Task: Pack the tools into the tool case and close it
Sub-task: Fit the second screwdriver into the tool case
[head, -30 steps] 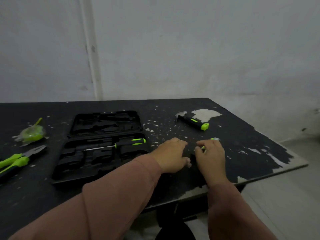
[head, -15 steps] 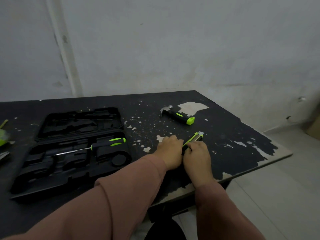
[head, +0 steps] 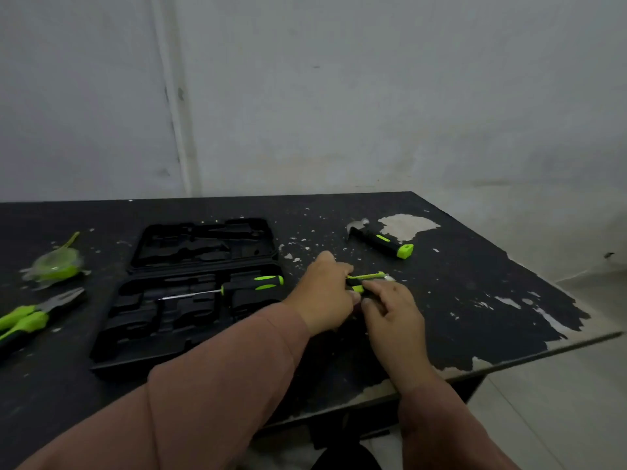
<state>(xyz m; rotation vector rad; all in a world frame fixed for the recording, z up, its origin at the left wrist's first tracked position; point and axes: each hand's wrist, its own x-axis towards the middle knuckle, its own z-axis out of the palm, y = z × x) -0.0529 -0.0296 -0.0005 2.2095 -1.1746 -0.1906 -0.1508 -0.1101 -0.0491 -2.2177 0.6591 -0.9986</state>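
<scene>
The black tool case [head: 142,337] lies open on the table, its lid flat behind the tray. A screwdriver [head: 237,287] with a black and green handle rests in the tray. Right of the case, my left hand [head: 325,293] and my right hand [head: 390,310] both grip a small black and green utility knife [head: 368,278] just above the tabletop. A hammer [head: 383,241] with a green-tipped handle lies beyond the hands. Green-handled pliers [head: 30,317] and a bagged green item [head: 56,264] lie left of the case.
The black table [head: 458,300] has flaking paint, and its right and near edges run close to my right hand. A grey wall stands behind the table. Pale floor shows at the lower right.
The knife has come up off the table into both hands and now points right. The view has swung back left, so the pliers and bagged item show again.
</scene>
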